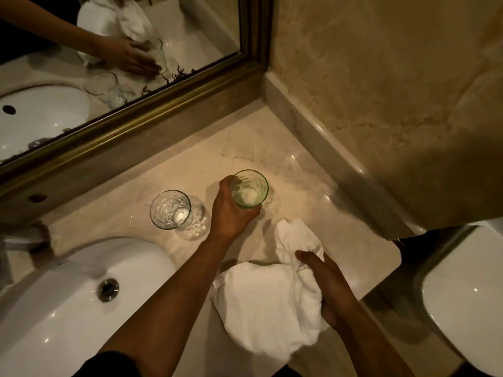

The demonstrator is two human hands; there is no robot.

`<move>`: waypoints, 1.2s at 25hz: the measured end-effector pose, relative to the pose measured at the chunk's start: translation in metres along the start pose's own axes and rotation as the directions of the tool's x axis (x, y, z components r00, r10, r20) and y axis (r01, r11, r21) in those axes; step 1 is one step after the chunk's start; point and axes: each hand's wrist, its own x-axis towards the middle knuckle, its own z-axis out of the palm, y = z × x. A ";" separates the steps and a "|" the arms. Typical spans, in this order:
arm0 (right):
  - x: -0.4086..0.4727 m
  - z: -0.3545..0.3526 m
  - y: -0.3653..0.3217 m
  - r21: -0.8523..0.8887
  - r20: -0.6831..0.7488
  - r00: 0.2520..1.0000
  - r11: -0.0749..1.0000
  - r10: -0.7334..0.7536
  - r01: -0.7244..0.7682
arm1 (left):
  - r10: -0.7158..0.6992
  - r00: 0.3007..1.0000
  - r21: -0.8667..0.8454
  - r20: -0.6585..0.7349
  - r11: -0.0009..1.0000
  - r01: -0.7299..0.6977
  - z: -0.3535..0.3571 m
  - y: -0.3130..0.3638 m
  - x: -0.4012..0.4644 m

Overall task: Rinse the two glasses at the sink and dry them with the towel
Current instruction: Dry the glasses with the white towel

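Left hand (pixel 231 213) gripping tinted glass (pixel 250 189) upright on marble counter (pixel 313 191), second glass (pixel 170 209) beside it; right hand (pixel 330 289) clutching towel (pixel 266 303); risk: glass, possibly wet, slipping

The left hand (pixel 231 213) wraps the near side of the right glass (pixel 249 189), so that wall and where its base meets the table (pixel 272 148) are hidden. The right hand (pixel 330 288) covers the towel (pixel 261 306) at three o'clock, and its fingers (pixel 309 258) sink into the folds. The sink (pixel 68 303) runs off the frame at seven o'clock. At four o'clock a white fixture (pixel 468 303) is cut by the edge. The mirror (pixel 114 50) is cropped at eleven o'clock.
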 end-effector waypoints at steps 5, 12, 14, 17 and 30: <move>0.002 0.000 0.001 0.033 0.055 0.998 0.999 0.013 -0.015 | -0.039 0.999 -0.031 -0.033 0.999 0.038 0.001 0.000 0.004; 0.002 0.007 -0.001 0.012 0.065 0.998 1.000 -0.009 0.008 | -0.142 0.990 -0.048 -0.021 0.989 0.141 -0.004 -0.004 0.004; -0.002 0.011 0.001 0.003 0.046 0.999 1.000 -0.007 0.007 | -0.180 0.984 -0.020 0.004 0.984 0.180 -0.010 -0.009 -0.011; -0.013 0.020 0.001 -0.001 0.052 0.998 1.000 -0.028 0.028 | -0.204 0.976 -0.018 -0.081 0.979 0.203 -0.032 -0.015 -0.066; -0.034 0.080 0.034 -0.089 0.178 0.982 0.993 -0.055 0.072 | -0.192 0.960 0.006 -0.206 0.980 0.197 -0.116 -0.063 -0.038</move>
